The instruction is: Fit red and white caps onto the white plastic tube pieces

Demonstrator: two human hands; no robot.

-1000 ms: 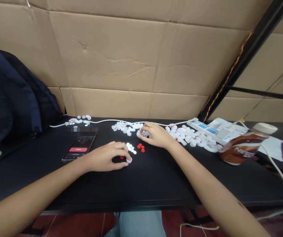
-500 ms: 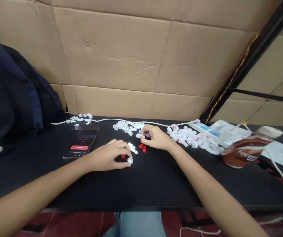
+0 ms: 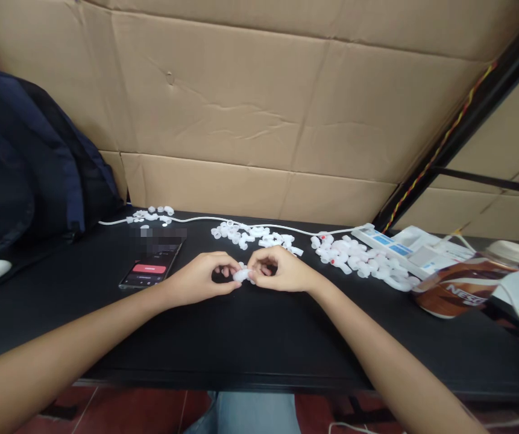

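Note:
My left hand (image 3: pixel 207 274) pinches a small whitish translucent plastic piece (image 3: pixel 242 275) between thumb and fingers. Close against it, my right hand (image 3: pixel 284 269) grips the same piece or another one joined to it; the fingertips hide which. Both hands are held just above the black table, fingertips almost meeting. Behind them lie small white plastic rings (image 3: pixel 228 231) and white elbow-like pieces (image 3: pixel 279 241). The small red and white discs seen earlier are hidden behind my hands.
A larger heap of white plastic pieces (image 3: pixel 358 258) lies at right, beside a blue-and-white box (image 3: pixel 388 244) and a brown bottle (image 3: pixel 460 286). At left are a phone (image 3: pixel 150 265), a backpack (image 3: pixel 37 163) and more pieces (image 3: pixel 153 215). A white cable (image 3: pixel 209 219) runs along the back.
My right hand has come left and down with its white piece to meet my left hand. My left hand has risen slightly, and the two held pieces are now together. The view has shifted slightly.

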